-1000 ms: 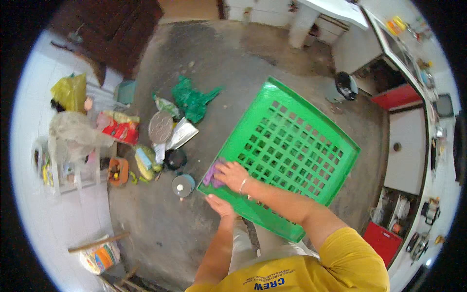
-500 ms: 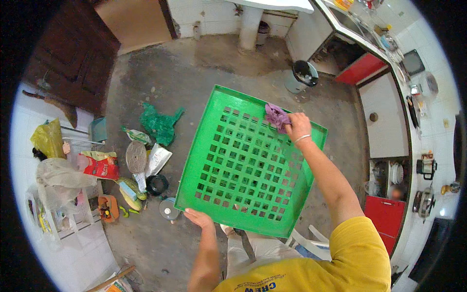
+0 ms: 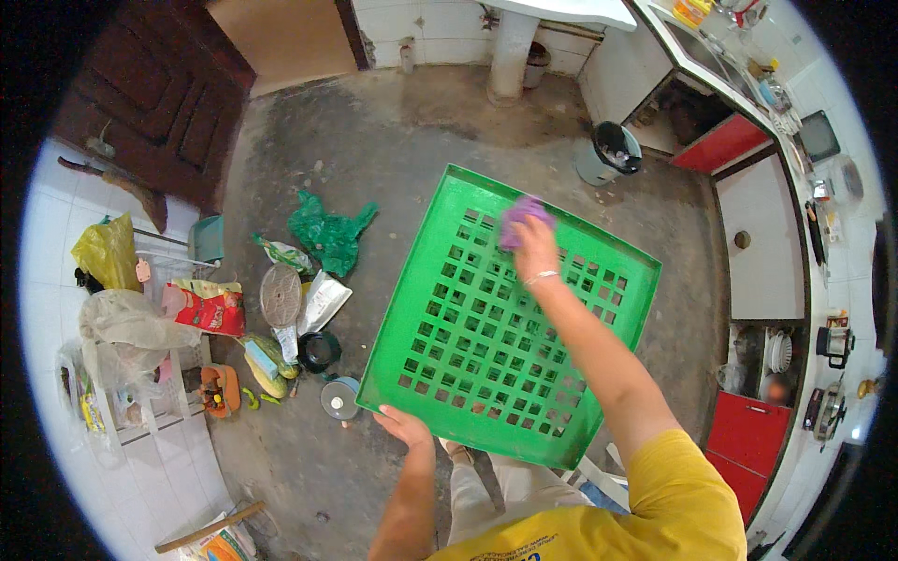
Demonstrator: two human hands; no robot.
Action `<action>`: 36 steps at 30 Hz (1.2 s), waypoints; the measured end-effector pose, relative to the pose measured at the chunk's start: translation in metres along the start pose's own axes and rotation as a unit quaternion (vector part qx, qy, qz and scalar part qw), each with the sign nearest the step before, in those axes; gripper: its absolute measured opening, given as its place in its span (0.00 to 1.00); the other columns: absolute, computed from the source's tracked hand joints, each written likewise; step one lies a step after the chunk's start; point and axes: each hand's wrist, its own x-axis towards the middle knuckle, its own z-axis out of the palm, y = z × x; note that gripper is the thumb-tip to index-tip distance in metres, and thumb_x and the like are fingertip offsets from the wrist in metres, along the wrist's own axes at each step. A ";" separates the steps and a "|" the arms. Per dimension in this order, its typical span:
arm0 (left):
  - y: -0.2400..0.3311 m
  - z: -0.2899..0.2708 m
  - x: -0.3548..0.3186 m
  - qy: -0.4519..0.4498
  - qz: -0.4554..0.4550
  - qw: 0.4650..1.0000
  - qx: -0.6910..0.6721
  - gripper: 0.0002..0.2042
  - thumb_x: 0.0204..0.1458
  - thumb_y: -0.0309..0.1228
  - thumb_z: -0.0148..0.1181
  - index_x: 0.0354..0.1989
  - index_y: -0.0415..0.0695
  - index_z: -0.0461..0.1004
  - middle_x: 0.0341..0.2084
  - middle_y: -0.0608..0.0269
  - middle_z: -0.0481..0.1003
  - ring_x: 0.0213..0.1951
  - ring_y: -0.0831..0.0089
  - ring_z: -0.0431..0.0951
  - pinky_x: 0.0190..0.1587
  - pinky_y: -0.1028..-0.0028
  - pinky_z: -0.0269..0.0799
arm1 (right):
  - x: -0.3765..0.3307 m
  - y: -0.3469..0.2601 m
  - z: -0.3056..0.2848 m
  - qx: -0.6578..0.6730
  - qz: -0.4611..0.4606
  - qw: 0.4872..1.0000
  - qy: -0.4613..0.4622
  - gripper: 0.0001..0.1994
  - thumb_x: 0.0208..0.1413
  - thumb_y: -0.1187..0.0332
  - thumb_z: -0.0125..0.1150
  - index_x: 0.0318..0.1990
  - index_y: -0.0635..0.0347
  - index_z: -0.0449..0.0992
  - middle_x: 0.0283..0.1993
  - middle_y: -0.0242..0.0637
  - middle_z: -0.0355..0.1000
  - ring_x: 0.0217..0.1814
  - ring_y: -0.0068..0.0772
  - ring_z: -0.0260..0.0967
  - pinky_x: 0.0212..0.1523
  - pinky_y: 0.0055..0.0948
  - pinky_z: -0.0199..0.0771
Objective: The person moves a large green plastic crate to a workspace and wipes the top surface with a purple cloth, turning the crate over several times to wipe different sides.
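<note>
The right hand, gripping a purple cloth, is over the central green tray near twelve o'clock; the left hand, closure unclear, touches its rim toward seven.

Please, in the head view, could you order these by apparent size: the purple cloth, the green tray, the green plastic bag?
1. Green tray
2. Green plastic bag
3. Purple cloth, partly covered by the right hand

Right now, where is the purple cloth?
In the head view, right of centre, the purple cloth is in the right hand, by the far edge of the green tray.
</note>
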 end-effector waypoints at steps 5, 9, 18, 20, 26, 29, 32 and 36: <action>-0.004 0.002 0.004 -0.006 0.027 0.999 0.021 0.30 0.58 0.47 0.33 0.56 0.28 0.50 0.53 0.37 0.56 0.52 0.53 0.61 0.55 0.63 0.55 | 0.089 -0.063 0.074 -0.001 0.007 0.999 -0.044 0.22 0.42 0.74 0.51 0.50 0.57 0.65 0.55 0.47 0.59 0.56 0.48 0.57 0.56 0.38 0.58; -0.014 0.006 0.008 0.019 0.012 1.000 0.006 0.30 0.58 0.46 0.34 0.56 0.28 0.50 0.52 0.38 0.58 0.51 0.55 0.62 0.53 0.64 0.57 | 0.101 -0.066 0.052 -0.092 -0.005 0.986 -0.136 0.21 0.47 0.70 0.48 0.52 0.55 0.63 0.56 0.43 0.58 0.55 0.45 0.58 0.54 0.38 0.59; -0.001 0.013 0.011 -0.036 0.033 0.998 0.033 0.31 0.58 0.47 0.33 0.57 0.27 0.49 0.54 0.34 0.55 0.52 0.51 0.62 0.54 0.62 0.58 | 0.006 0.052 -0.069 -0.191 0.022 0.974 -0.119 0.13 0.46 0.71 0.50 0.42 0.53 0.65 0.46 0.41 0.64 0.41 0.44 0.65 0.41 0.40 0.67; -0.003 0.011 0.013 -0.026 0.059 0.998 0.026 0.31 0.58 0.48 0.33 0.57 0.27 0.49 0.54 0.34 0.55 0.52 0.50 0.62 0.54 0.63 0.58 | -0.040 0.093 -0.109 -0.259 0.065 0.956 -0.123 0.15 0.47 0.71 0.49 0.45 0.55 0.64 0.48 0.41 0.64 0.43 0.44 0.65 0.43 0.38 0.67; -0.055 -0.005 0.031 -0.001 0.073 0.988 0.134 0.30 0.58 0.46 0.35 0.55 0.27 0.52 0.52 0.31 0.57 0.50 0.46 0.63 0.53 0.62 0.58 | -0.099 0.106 -0.166 -0.343 0.276 0.869 -0.224 0.17 0.50 0.70 0.47 0.49 0.57 0.62 0.44 0.44 0.68 0.45 0.42 0.67 0.43 0.36 0.68; -0.045 0.008 0.030 0.030 0.052 0.995 0.078 0.29 0.58 0.45 0.36 0.54 0.27 0.53 0.49 0.29 0.60 0.47 0.45 0.65 0.51 0.61 0.60 | -0.130 0.088 -0.164 -0.357 0.326 0.830 -0.279 0.16 0.49 0.68 0.49 0.47 0.60 0.63 0.40 0.46 0.71 0.42 0.42 0.70 0.41 0.37 0.70; -0.006 0.008 0.007 -0.017 0.021 1.000 0.006 0.27 0.59 0.45 0.36 0.52 0.27 0.55 0.46 0.29 0.62 0.44 0.44 0.66 0.48 0.59 0.61 | -0.176 0.031 -0.178 -0.289 0.335 0.851 -0.283 0.18 0.47 0.64 0.52 0.46 0.62 0.63 0.40 0.50 0.70 0.40 0.42 0.71 0.39 0.38 0.72; -0.031 0.006 0.028 0.015 0.048 0.996 0.068 0.25 0.59 0.44 0.36 0.47 0.28 0.58 0.42 0.29 0.64 0.42 0.43 0.67 0.44 0.57 0.63 | -0.256 -0.049 -0.177 -0.292 0.315 0.837 -0.338 0.24 0.44 0.62 0.56 0.48 0.63 0.60 0.39 0.47 0.70 0.39 0.43 0.71 0.37 0.36 0.73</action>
